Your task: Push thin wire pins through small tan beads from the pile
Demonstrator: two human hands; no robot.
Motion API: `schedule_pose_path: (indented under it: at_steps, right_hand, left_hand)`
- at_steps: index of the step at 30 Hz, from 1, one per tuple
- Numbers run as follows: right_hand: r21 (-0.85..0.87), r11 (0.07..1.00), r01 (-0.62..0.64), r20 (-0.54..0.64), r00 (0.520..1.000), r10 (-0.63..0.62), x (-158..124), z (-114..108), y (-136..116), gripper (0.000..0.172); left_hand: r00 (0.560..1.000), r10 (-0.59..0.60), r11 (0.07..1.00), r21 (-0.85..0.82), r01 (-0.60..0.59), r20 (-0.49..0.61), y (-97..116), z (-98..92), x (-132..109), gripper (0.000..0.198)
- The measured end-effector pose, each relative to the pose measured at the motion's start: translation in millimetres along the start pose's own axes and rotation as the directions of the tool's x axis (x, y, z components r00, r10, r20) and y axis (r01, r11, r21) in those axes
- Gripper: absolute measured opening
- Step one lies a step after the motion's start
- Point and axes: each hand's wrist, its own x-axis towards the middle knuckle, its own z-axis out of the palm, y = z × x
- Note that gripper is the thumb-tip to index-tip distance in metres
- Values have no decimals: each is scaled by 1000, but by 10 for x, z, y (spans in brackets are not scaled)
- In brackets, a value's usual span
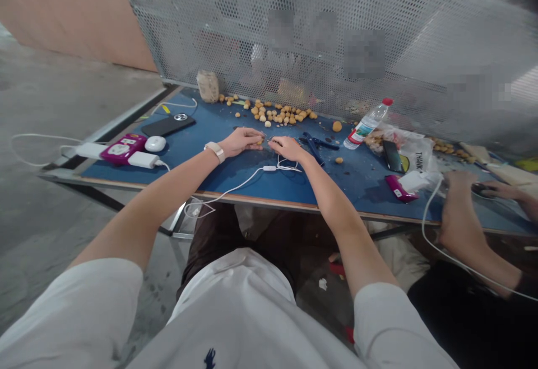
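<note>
My left hand point(240, 142) and right hand point(288, 148) rest palm-down on the blue work mat point(197, 174), fingers partly curled, their tips nearly meeting around a small tan lump point(259, 141); I cannot tell whether either hand has hold of it. A white cable point(269, 168) lies beneath my right wrist, and blue-handled pliers point(318, 145) lie just right of that hand. Farther off, a scatter of tan lumps point(273, 112) spreads along the far edge beside a jar point(207, 86). To the right stand a plastic water bottle point(368, 124) and a plastic bag point(416, 153); to the left lie a phone point(168, 125) and a magenta power strip point(124, 149). A co-worker's hand point(460, 212) is at near right. Risks: a loose pinch could drop the lump, and a snagged cable could drag it aside.
</note>
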Motion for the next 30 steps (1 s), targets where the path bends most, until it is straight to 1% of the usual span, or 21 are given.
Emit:
schedule_pose_path:
  at_steps: [5, 13, 19, 24, 30]
  right_hand:
    - [1, 1000, 4, 17, 1000, -4, -4, -11, -16, 57]
    - [-12, 1000, 24, 24, 999, -24, 0, -8, 8, 55]
    - [-16, 1000, 26, 23, 999, -26, 15, 7, 43, 53]
    - [-15, 1000, 17, 28, 999, -16, 25, 15, 54, 53]
    - [-6, 1000, 22, 41, 999, -22, 22, 6, 51, 54]
  left_hand:
    - [1000, -17, 999, -28, 17, 6, 14, 1, 4, 13]
    - [999, -36, 999, -26, 36, -3, 15, 2, 13, 22]
    - [1000, -26, 999, -29, 26, -4, 5, -1, 19, 23]
    - [1000, -22, 1000, -2, 22, 1, -24, -25, 42, 16]
    - [1000, 7, 1000, 9, -7, -4, -26, -13, 36, 18]
